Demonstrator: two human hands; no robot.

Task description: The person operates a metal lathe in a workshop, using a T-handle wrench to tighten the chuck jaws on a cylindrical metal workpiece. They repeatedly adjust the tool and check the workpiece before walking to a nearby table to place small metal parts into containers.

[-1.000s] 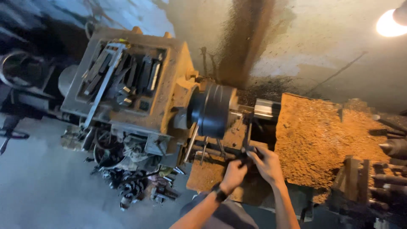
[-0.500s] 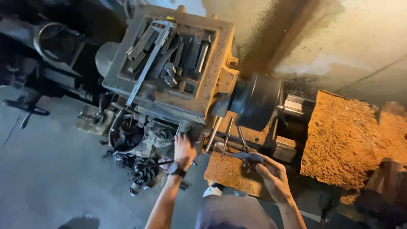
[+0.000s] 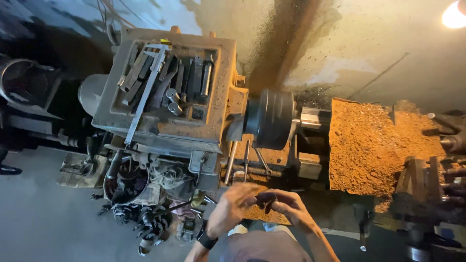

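- Half a second ago my left hand (image 3: 232,207) was stretched out low toward the gears under the machine. Now it has pulled back and sits right next to my right hand (image 3: 286,206), in front of my body.
- My two hands meet over a small dark piece (image 3: 265,199). It is blurry, so I cannot tell what it is.
- My left hand looks loose, with the fingers spread a bit. It is smeared from moving, so I cannot tell if it grips anything.
- My right hand curls its fingers around the dark piece.
- A black band (image 3: 207,240) is on my left wrist.
- Just behind my hands are thin metal levers (image 3: 231,164) on the front of the big lathe (image 3: 204,131).
- The round dark chuck (image 3: 270,118) sits near the middle, holding a shiny metal part (image 3: 314,118).
- A big heap of orange-brown chips (image 3: 371,148) lies to the right of the chuck.
- On top of the lathe is a tray (image 3: 104,112) full of bars and tools.
- Dark gears (image 3: 150,225) lie on the grey floor (image 3: 43,223) at the left.
- A lamp (image 3: 454,14) glows at the top right.
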